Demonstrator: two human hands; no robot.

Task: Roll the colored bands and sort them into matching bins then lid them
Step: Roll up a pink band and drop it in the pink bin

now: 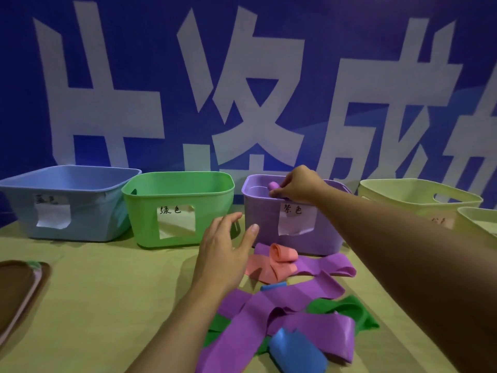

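From the head camera, a rolled purple band (pixel 273 186) was pinched by the curled fingers of the right hand (pixel 298 187) over the rim of the purple bin (pixel 258 211), at 12 o'clock; the left hand (pixel 224 254) was held flat over the table (pixel 113 292), fingers straight and slightly spread, holding nothing; loose bands (pixel 290 305) were heaped at 5 o'clock; the green bin (pixel 177 227) and blue bin (pixel 67 205) were seen at 10 o'clock.

blue banner (pixel 349 36), brown tray (pixel 16 292), tablecloth (pixel 107 305)
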